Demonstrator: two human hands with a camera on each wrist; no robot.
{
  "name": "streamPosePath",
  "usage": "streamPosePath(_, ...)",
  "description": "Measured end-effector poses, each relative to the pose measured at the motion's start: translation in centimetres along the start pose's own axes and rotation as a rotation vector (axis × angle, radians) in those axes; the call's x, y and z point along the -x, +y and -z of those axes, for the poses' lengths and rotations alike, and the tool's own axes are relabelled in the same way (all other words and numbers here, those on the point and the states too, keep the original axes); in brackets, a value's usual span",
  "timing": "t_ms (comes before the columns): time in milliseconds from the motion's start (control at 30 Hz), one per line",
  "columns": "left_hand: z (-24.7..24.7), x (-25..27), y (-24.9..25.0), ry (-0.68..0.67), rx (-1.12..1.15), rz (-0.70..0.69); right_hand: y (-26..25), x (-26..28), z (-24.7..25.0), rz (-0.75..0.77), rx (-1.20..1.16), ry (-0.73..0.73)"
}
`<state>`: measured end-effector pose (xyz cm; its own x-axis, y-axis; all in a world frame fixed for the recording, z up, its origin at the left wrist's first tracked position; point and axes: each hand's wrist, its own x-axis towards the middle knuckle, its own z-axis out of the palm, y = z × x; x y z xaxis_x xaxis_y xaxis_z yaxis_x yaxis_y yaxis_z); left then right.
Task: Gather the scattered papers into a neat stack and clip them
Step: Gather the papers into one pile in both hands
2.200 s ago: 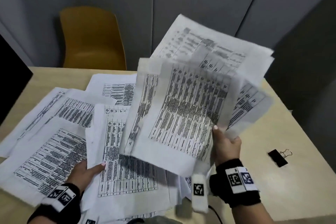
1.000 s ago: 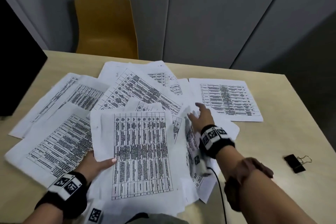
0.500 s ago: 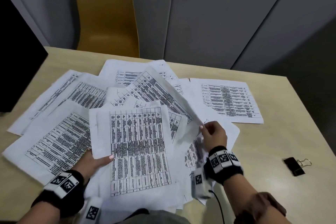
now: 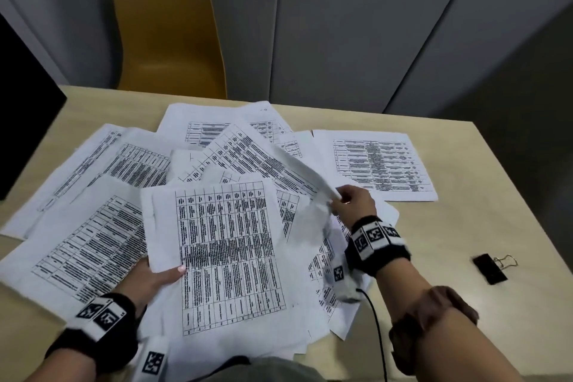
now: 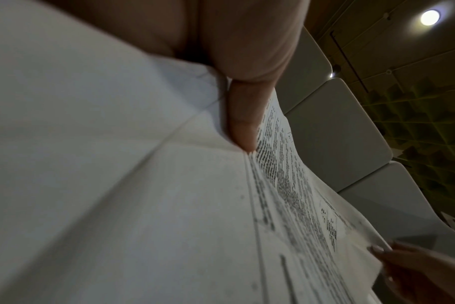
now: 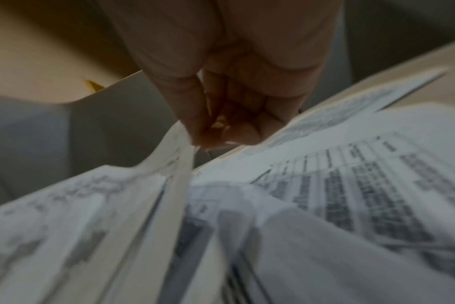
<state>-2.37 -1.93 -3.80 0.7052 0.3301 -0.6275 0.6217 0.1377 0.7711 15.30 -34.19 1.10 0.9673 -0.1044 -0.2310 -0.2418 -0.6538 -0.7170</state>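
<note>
Several printed sheets [image 4: 102, 242] lie fanned over the table. My left hand [image 4: 155, 277] grips the left edge of a gathered stack [image 4: 226, 251] near me, thumb on top; the left wrist view shows that thumb [image 5: 243, 121] pressed on the stack [image 5: 143, 205]. My right hand [image 4: 352, 203] pinches the corner of one sheet [image 4: 263, 161] and holds that corner lifted off the pile. In the right wrist view the fingertips [image 6: 208, 137] squeeze the sheet's corner [image 6: 174, 156]. A black binder clip [image 4: 491, 268] lies on the table to the right of my right wrist.
One sheet [image 4: 376, 164] lies apart at the far right of the spread. A yellow chair [image 4: 169, 40] stands behind the table [image 4: 465, 226]. A dark screen [image 4: 21, 121] sits at the left edge. Grey wall panels close the back.
My right hand put down the raised bundle, reached over the spread, then pinched a sheet's corner and lifted it. My left hand kept hold of the near stack.
</note>
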Motion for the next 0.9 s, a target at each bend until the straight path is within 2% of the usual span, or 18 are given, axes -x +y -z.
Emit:
streamPosePath(67,0.0,-0.1,-0.1,0.014,0.018,-0.006,1.5,1.0,0.3,-0.091,0.020,0.059)
streamPosePath(100,0.1,-0.2,-0.2,0.021,0.027,-0.009,2.4,1.6,0.2,-0.130,0.031,0.010)
streamPosePath(200,0.2,-0.5,-0.3,0.007,0.049,-0.015,3.7,4.2,-0.8,-0.150,0.172,-0.366)
streamPosePath(233,0.3,-0.6,-0.3,0.006,0.050,-0.013,3.7,4.7,-1.1,-0.157,0.130,-0.360)
streamPosePath(333,0.2,-0.5,-0.2,-0.012,0.084,-0.004,2.6,4.6,-1.1,-0.203,-0.070,-0.114)
streamPosePath(367,0.3,-0.5,-0.2,-0.009,0.081,0.008,2.1,4.5,-1.1,-0.220,-0.118,-0.090)
streamPosePath(433,0.4,-0.5,-0.1,-0.014,0.095,0.018,1.0,4.5,-1.1,-0.246,-0.183,-0.157)
streamPosePath(600,0.1,0.4,0.4,-0.061,0.062,-0.024,-0.9,4.0,-0.6,-0.032,0.010,-0.279)
streamPosePath(733,0.2,0.1,0.5,-0.068,0.049,0.000,-1.5,2.4,0.5,-0.019,0.070,-0.359)
streamPosePath(833,0.1,0.2,0.6,-0.032,0.007,-0.003,-2.0,3.3,-1.3,-0.010,0.045,-0.445)
streamPosePath(900,0.0,0.3,0.4,-0.011,-0.064,-0.015,-1.6,3.9,-3.6,-0.003,0.061,-0.445)
